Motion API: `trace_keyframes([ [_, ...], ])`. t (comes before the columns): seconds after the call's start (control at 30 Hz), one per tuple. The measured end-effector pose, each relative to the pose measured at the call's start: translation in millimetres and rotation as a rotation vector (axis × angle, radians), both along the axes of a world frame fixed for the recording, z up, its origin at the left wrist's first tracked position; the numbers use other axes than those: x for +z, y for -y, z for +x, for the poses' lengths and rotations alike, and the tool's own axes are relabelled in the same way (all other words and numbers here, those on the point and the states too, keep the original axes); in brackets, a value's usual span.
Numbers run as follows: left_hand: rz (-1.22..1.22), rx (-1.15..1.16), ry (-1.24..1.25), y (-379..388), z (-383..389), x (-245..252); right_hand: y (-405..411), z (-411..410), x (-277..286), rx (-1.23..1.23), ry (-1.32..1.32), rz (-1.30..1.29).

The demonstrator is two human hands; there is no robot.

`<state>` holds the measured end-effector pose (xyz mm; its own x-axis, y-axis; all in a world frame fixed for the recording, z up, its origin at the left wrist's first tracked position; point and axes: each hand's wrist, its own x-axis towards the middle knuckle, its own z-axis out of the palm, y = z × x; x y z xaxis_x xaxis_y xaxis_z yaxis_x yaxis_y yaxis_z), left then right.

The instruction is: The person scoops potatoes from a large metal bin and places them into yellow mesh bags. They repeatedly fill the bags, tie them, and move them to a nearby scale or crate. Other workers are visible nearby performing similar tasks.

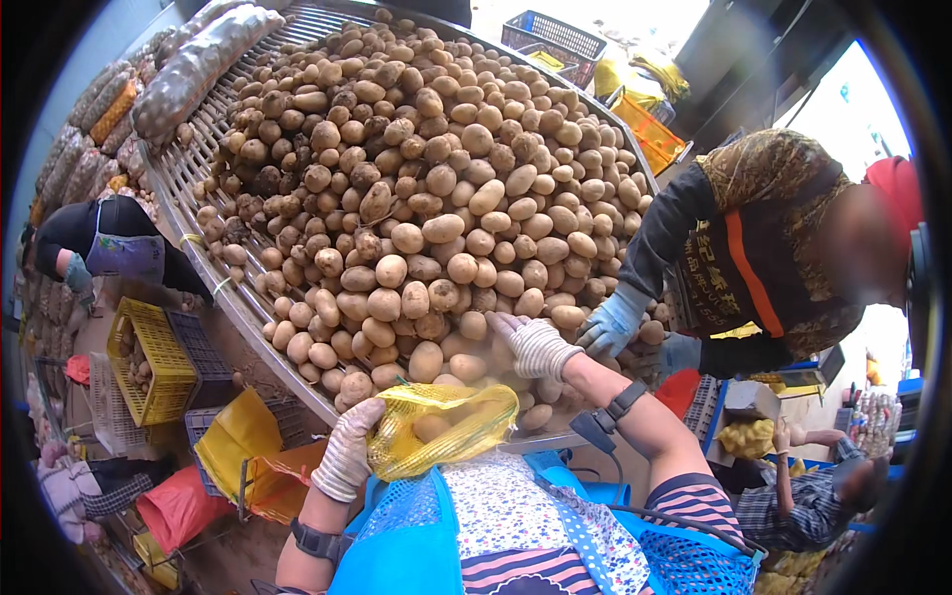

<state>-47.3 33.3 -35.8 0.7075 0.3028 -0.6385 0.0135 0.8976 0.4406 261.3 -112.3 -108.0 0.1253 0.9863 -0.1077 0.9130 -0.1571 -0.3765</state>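
A large heap of potatoes [445,228] covers a slatted metal table [195,195] in front of me. My left hand [348,448], in a striped knit glove, grips the left rim of a yellow mesh bag [428,457]. The bag's mouth gapes at the table's near edge, and at least one potato shows through the netting. My right hand [541,348], gloved alike, lies palm down on the near potatoes with its fingers stretched to the left. What is under that palm is hidden. Some potatoes beside it are blurred.
Right of the table, a co-worker's blue-gloved hand [616,320] touches the potatoes close to my right hand. Filled mesh sacks [195,71] lie at the far left. A yellow crate [152,364] holds potatoes on the left floor. Behind the heap stands a dark plastic crate [554,41].
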Motion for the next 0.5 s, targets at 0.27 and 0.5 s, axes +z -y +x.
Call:
trace_keyframes([
  [0.27,0.817,-0.225,-0.281,-22,-13,-24,23,10,19,0.125,0.202,-0.159],
  [0.5,0.671,0.118,0.112,-34,21,16,-46,-59,71,-0.295,-0.606,0.386],
])
